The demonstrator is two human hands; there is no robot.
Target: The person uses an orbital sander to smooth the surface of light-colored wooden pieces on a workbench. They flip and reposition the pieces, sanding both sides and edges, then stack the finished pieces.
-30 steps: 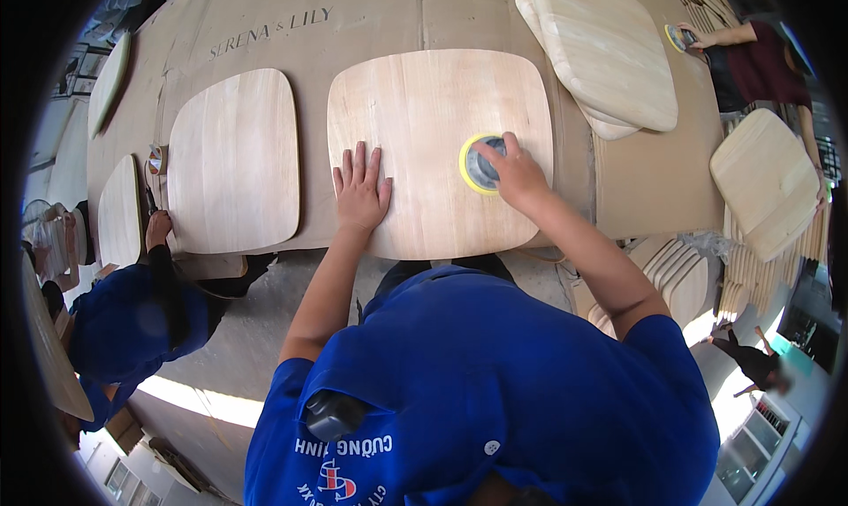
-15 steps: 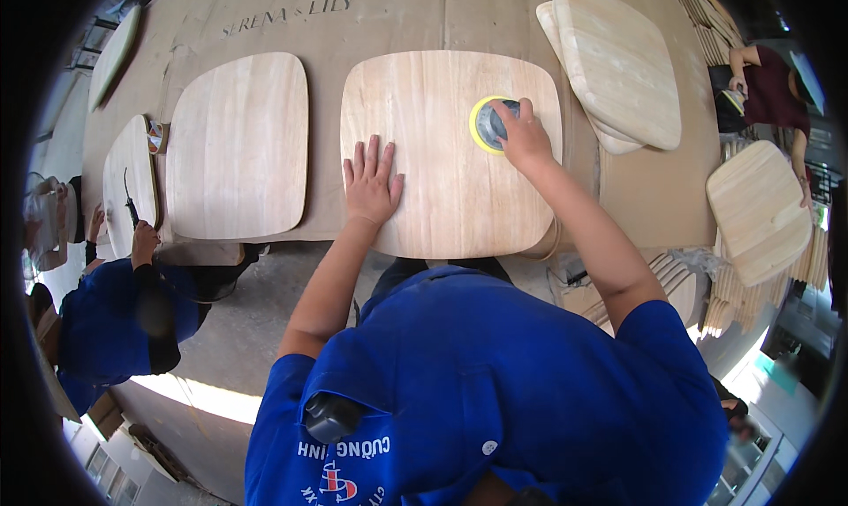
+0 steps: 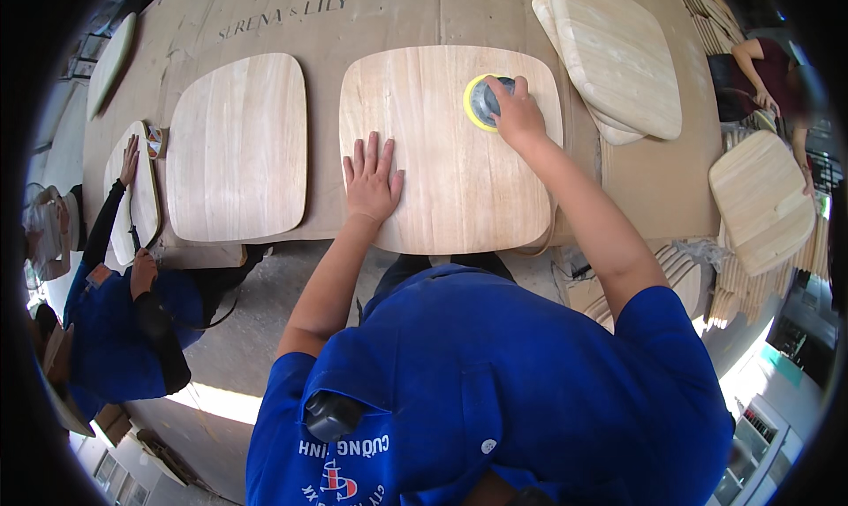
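Observation:
A pale wooden panel with rounded corners [image 3: 450, 192] lies flat in front of me on the cardboard-covered table. My left hand [image 3: 372, 184] rests on its left part, palm down with the fingers spread. Toward the panel's far right corner, my right hand [image 3: 519, 119] grips a round sanding pad [image 3: 480, 105] with a yellow rim and a grey top. The pad's underside is hidden against the wood.
Another panel [image 3: 237, 148] lies to the left, and stacked panels [image 3: 618, 60] sit at the far right. At the left, a co-worker in blue [image 3: 132, 329] works on a smaller-looking panel [image 3: 119, 188]. A person at the right [image 3: 768, 73] handles another panel [image 3: 761, 201].
My right hand has slid the sanding pad slightly away from me and to the left. My left hand stays put. The left co-worker's hand has reached farther over their panel.

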